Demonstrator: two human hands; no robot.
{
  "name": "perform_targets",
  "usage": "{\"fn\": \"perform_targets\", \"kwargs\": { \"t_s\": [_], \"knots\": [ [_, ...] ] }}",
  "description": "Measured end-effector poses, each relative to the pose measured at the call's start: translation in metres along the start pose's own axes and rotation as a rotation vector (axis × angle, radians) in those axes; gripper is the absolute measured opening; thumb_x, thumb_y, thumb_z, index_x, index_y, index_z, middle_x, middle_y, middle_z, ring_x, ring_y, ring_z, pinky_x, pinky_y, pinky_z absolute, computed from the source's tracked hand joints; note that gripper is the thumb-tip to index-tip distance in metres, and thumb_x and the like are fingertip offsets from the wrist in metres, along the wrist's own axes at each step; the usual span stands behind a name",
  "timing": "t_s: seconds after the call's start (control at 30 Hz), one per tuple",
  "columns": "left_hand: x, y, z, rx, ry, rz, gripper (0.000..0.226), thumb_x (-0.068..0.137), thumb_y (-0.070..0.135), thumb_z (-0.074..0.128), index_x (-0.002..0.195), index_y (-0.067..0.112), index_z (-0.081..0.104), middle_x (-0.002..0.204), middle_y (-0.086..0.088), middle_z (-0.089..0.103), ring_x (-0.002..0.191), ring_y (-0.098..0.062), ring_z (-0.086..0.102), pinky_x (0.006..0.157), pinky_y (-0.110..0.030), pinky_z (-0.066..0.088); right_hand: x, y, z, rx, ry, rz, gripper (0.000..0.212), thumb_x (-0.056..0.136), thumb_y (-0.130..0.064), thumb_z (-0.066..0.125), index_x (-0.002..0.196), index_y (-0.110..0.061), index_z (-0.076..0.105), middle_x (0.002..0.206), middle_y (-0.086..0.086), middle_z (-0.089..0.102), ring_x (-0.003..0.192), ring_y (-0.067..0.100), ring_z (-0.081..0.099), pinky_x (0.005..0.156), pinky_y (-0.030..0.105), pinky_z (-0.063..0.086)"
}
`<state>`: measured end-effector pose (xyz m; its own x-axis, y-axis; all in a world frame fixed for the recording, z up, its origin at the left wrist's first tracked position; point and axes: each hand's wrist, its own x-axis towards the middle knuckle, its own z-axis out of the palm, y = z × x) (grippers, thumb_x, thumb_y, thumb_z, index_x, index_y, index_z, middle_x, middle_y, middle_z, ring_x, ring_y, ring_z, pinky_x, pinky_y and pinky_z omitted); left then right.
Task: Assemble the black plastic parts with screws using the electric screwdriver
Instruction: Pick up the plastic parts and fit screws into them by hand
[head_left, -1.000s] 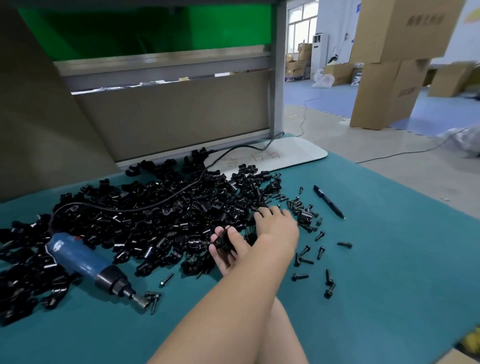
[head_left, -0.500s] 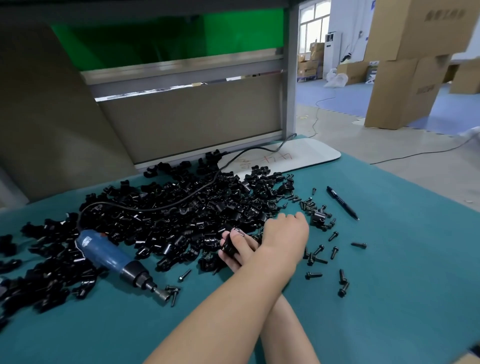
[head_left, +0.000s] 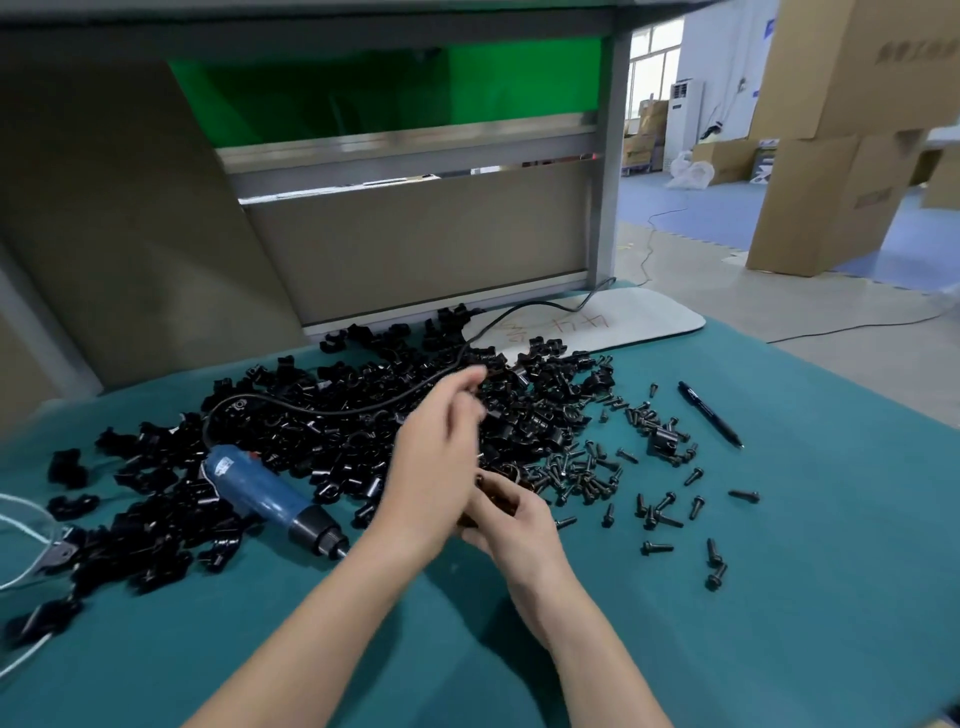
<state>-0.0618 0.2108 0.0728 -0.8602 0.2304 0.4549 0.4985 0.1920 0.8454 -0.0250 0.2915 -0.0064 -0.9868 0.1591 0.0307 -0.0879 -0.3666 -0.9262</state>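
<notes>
Hundreds of black plastic parts (head_left: 332, 415) lie heaped on the far left of the teal mat (head_left: 805, 597). The screws (head_left: 587, 473) are scattered just right of the heap, so both supplies sit within reach of either hand. The right hand (head_left: 519, 525) curls its fingers round one black part (head_left: 496, 491) at the heap's near edge, probably steadying it for a mating piece or a screw. The left hand (head_left: 436, 457) is raised over the pile and blurred; its fingers look loosely bent, and I cannot tell whether they pinch anything. The electric screwdriver (head_left: 260, 493) lies on its side left of the hands with its tip toward them and its cable (head_left: 363, 410) over the heap. It is likely set aside because fitting comes before driving. A pen (head_left: 709, 413) lies far right.
</notes>
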Motion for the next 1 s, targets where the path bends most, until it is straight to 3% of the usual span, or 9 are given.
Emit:
{"fn": "perform_targets", "kwargs": {
  "t_s": [0.1, 0.23, 0.33, 0.43, 0.53, 0.7, 0.87, 1.0],
  "knots": [
    [-0.035, -0.024, -0.044, -0.181, 0.063, -0.129, 0.025, 0.104, 0.014, 0.052, 0.112, 0.029, 0.07, 0.092, 0.01, 0.075, 0.082, -0.001, 0.067, 0.07, -0.011, 0.051, -0.005, 0.001, 0.005, -0.005, -0.059, 0.019, 0.028, 0.086, -0.035, 0.076, 0.109, -0.018, 0.079, 0.11, 0.011, 0.078, 0.103, 0.019, 0.074, 0.09, 0.031, 0.059],
    [-0.076, -0.059, -0.071, -0.303, 0.136, -0.288, 0.018, 0.092, 0.021, 0.063, 0.105, 0.024, 0.074, 0.096, 0.0, 0.078, 0.089, -0.013, 0.072, 0.074, -0.018, 0.056, -0.011, 0.003, 0.013, 0.018, -0.131, 0.049, 0.03, 0.089, -0.034, 0.076, 0.114, -0.019, 0.078, 0.119, 0.009, 0.076, 0.115, 0.023, 0.071, 0.092, 0.033, 0.059],
    [-0.084, -0.067, -0.077, -0.432, 0.169, -0.359, 0.021, 0.081, 0.029, 0.068, 0.1, 0.029, 0.078, 0.097, -0.005, 0.077, 0.089, -0.014, 0.071, 0.072, -0.021, 0.057, -0.012, 0.006, 0.019, 0.007, -0.169, 0.061, 0.035, 0.083, -0.037, 0.079, 0.115, -0.022, 0.078, 0.12, 0.01, 0.076, 0.116, 0.025, 0.071, 0.091, 0.034, 0.059],
    [-0.084, -0.067, -0.078, -0.524, 0.123, -0.382, 0.019, 0.086, 0.023, 0.069, 0.102, 0.031, 0.077, 0.099, -0.009, 0.077, 0.093, -0.017, 0.072, 0.076, -0.023, 0.057, -0.013, 0.009, 0.022, -0.005, -0.221, 0.054, 0.035, 0.084, -0.034, 0.078, 0.116, -0.022, 0.077, 0.119, 0.013, 0.075, 0.116, 0.028, 0.071, 0.093, 0.034, 0.058],
    [-0.084, -0.069, -0.077, -0.495, 0.103, -0.383, 0.02, 0.094, 0.011, 0.066, 0.103, 0.025, 0.077, 0.098, -0.007, 0.077, 0.092, -0.017, 0.073, 0.077, -0.023, 0.056, -0.013, 0.008, 0.025, -0.027, -0.224, 0.05, 0.035, 0.084, -0.035, 0.077, 0.116, -0.022, 0.077, 0.119, 0.013, 0.075, 0.115, 0.029, 0.071, 0.095, 0.035, 0.058],
    [-0.083, -0.07, -0.08, -0.429, 0.11, -0.355, 0.015, 0.095, 0.009, 0.066, 0.105, 0.018, 0.074, 0.086, 0.001, 0.077, 0.08, -0.007, 0.07, 0.071, -0.016, 0.054, -0.014, 0.009, 0.025, -0.051, -0.203, 0.044, 0.038, 0.08, -0.036, 0.08, 0.115, -0.022, 0.078, 0.119, 0.012, 0.076, 0.113, 0.029, 0.072, 0.092, 0.032, 0.059],
    [-0.084, -0.072, -0.08, -0.364, 0.114, -0.327, 0.008, 0.095, 0.016, 0.067, 0.098, 0.016, 0.075, 0.074, 0.003, 0.073, 0.069, -0.006, 0.066, 0.068, -0.016, 0.052, -0.016, 0.009, 0.028, -0.161, -0.211, 0.045, 0.034, 0.083, -0.034, 0.079, 0.116, -0.026, 0.077, 0.115, 0.01, 0.077, 0.111, 0.028, 0.073, 0.096, 0.035, 0.058],
    [-0.086, -0.074, -0.078, -0.316, 0.093, -0.313, 0.022, 0.096, 0.03, 0.065, 0.086, 0.012, 0.072, 0.07, 0.001, 0.069, 0.065, -0.008, 0.063, 0.064, -0.019, 0.053, -0.017, 0.008, 0.026, -0.168, -0.231, 0.054, 0.028, 0.09, -0.026, 0.077, 0.118, -0.023, 0.076, 0.116, 0.013, 0.076, 0.112, 0.032, 0.072, 0.095, 0.037, 0.058]
  ]
}}
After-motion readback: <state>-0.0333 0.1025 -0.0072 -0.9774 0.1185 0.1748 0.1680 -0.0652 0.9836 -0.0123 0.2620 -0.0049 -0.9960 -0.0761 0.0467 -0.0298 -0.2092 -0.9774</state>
